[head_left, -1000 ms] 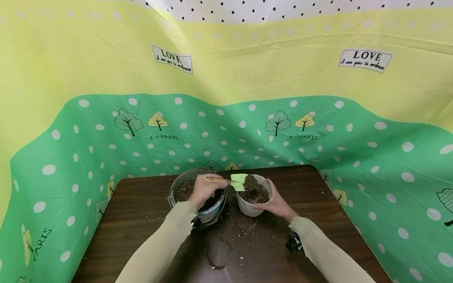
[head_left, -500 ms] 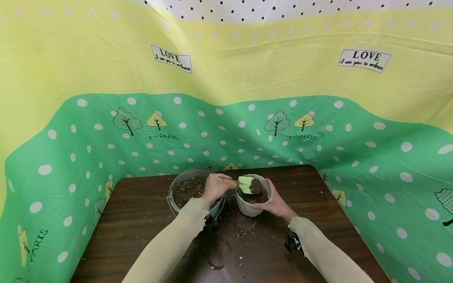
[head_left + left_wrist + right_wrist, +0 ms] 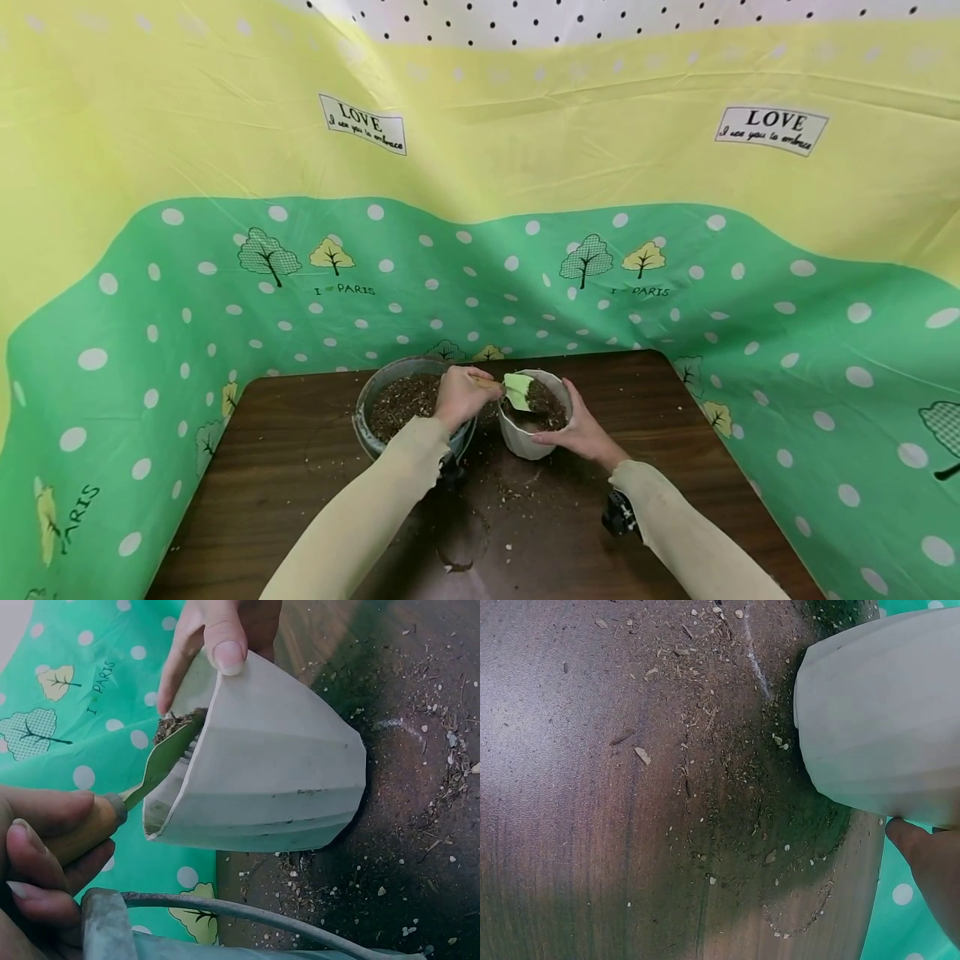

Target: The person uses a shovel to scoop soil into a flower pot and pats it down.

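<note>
My left hand (image 3: 463, 396) grips the wooden handle (image 3: 84, 829) of a small green trowel (image 3: 519, 392). Its blade, with soil on it, dips into the mouth of a white faceted flowerpot (image 3: 262, 765). My right hand (image 3: 581, 432) holds that pot around its right side, the thumb at the near rim and the fingers behind. Dark soil (image 3: 551, 404) shows inside the pot. In the right wrist view only the pot's side (image 3: 885, 720) and a fingertip against it appear. Left of the pot stands a larger round tub (image 3: 367, 425) of soil, partly covered by my left hand and forearm.
The pots stand on a dark wooden table (image 3: 277, 467) strewn with soil crumbs (image 3: 735, 765) and white grains. A ring of dirt (image 3: 459, 567) marks the tabletop near the front. A green and yellow patterned cloth (image 3: 480, 275) hangs around the back and sides.
My left hand has moved right with the trowel, bringing the soil-laden blade over and down into the white flowerpot. The blade now tilts more. My right hand stays on the pot.
</note>
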